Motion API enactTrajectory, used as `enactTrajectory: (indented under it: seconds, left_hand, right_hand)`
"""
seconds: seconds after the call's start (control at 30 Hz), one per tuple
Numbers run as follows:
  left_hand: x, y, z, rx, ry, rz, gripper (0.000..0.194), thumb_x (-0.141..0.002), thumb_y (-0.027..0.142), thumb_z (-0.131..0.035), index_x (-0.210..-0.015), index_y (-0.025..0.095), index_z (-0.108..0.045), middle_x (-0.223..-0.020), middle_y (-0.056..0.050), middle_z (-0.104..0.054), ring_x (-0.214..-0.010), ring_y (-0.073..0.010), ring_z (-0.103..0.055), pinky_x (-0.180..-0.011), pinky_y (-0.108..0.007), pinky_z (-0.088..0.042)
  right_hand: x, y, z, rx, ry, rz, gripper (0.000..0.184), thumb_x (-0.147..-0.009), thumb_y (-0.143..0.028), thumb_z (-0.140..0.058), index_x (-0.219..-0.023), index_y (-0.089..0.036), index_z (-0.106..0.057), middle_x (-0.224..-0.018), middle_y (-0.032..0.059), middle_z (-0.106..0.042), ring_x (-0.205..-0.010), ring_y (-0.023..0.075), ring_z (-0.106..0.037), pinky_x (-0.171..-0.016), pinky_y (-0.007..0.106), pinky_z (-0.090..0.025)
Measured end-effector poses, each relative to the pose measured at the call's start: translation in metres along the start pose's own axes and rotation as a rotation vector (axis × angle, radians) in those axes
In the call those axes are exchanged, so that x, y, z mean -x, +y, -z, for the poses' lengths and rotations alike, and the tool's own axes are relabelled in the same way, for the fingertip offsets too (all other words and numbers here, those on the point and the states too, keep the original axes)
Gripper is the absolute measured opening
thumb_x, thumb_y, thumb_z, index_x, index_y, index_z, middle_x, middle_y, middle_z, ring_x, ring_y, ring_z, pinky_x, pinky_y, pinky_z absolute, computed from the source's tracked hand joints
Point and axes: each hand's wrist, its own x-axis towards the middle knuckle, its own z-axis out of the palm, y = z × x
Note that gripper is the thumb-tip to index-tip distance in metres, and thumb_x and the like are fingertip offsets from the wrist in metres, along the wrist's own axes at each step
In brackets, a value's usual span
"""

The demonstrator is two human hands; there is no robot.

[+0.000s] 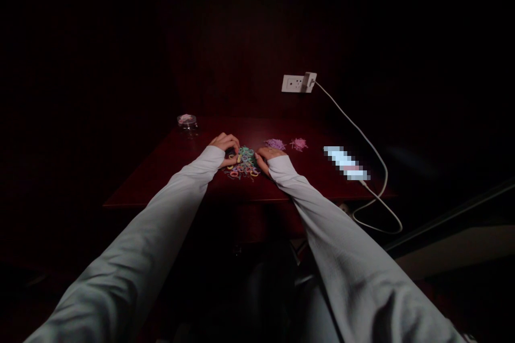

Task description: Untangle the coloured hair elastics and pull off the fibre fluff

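A mixed heap of small coloured hair ties [246, 159] lies near the front of the dark red table. At its left side my left hand [225, 143] is bent over the heap, thumb and forefinger closed on a small yellow hair tie [238, 159]. My right hand [272, 153] rests against the heap's right side with its fingers curled; whatever they hold is too small to make out. Just beyond the right hand sits a purple pile of hair ties [276, 143], and a pink pile [299, 143] lies to its right.
A clear round container [187, 121] with something pale pink on top stands at the back left of the table [148, 182]. On the right lies a blurred, lit phone [346, 163]. Its white cable [362, 131] loops over the table's edge and up to a wall socket [293, 83].
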Motion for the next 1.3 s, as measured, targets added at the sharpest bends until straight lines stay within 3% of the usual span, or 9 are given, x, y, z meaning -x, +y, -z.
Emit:
enactTrajectory:
  seconds: [0.17,0.37,0.47,0.73,1.0,1.3]
  left_hand:
    - [-0.001,0.006,0.003,-0.052,0.023,-0.025,0.006,-0.083,0.025,-0.066,-0.087,0.021,-0.067,-0.109,-0.006,-0.071,-0.099,-0.0233,-0.058,-0.089,-0.036,-0.045]
    - [-0.003,0.013,0.007,-0.164,0.029,-0.052,0.008,-0.085,0.025,-0.064,-0.090,0.021,-0.068,-0.110,-0.006,-0.072,-0.098,-0.0250,-0.060,-0.086,-0.038,-0.044]
    - [-0.005,0.012,0.005,-0.195,0.004,-0.051,0.009,-0.087,0.028,-0.064,-0.092,0.023,-0.069,-0.112,-0.006,-0.073,-0.098,-0.0257,-0.060,-0.087,-0.039,-0.044]
    - [-0.005,0.012,0.007,-0.221,-0.012,-0.057,0.011,-0.088,0.029,-0.062,-0.095,0.023,-0.068,-0.116,-0.006,-0.072,-0.100,-0.0253,-0.060,-0.087,-0.038,-0.043]
    - [-0.006,0.010,0.001,-0.215,0.019,-0.078,0.013,-0.086,0.028,-0.063,-0.096,0.023,-0.069,-0.114,-0.006,-0.072,-0.098,-0.0254,-0.060,-0.086,-0.038,-0.044]
    - [-0.008,0.034,0.004,-0.200,0.007,-0.107,0.012,-0.092,0.029,-0.059,-0.096,0.023,-0.068,-0.114,-0.006,-0.073,-0.099,-0.0246,-0.062,-0.087,-0.038,-0.045]
  right_hand:
    - [-0.004,-0.008,-0.002,0.031,-0.042,0.005,0.023,-0.103,-0.030,-0.053,-0.109,-0.018,-0.072,-0.098,0.0089,-0.076,-0.094,0.0221,-0.064,-0.086,0.031,-0.043]
    - [-0.006,-0.013,-0.003,-0.020,-0.097,-0.027,0.038,-0.104,-0.034,-0.050,-0.137,-0.020,-0.064,-0.121,0.0097,-0.074,-0.108,0.0235,-0.063,-0.094,0.032,-0.046]
    - [-0.007,-0.012,-0.005,-0.008,-0.134,-0.011,0.041,-0.104,-0.034,-0.049,-0.142,-0.024,-0.061,-0.119,0.0091,-0.073,-0.107,0.0237,-0.062,-0.093,0.032,-0.047]
    - [-0.009,-0.008,-0.009,0.037,-0.158,-0.015,0.026,-0.102,-0.030,-0.052,-0.119,-0.021,-0.069,-0.111,0.0100,-0.072,-0.104,0.0240,-0.060,-0.090,0.032,-0.045]
    - [-0.007,-0.006,-0.009,0.018,-0.114,-0.030,0.029,-0.102,-0.037,-0.057,-0.124,-0.020,-0.068,-0.113,0.0093,-0.074,-0.104,0.0236,-0.061,-0.091,0.032,-0.044]
    - [-0.008,-0.006,-0.007,0.043,-0.099,-0.042,0.029,-0.104,-0.042,-0.055,-0.115,-0.020,-0.071,-0.110,0.0098,-0.076,-0.104,0.0241,-0.062,-0.088,0.033,-0.042]
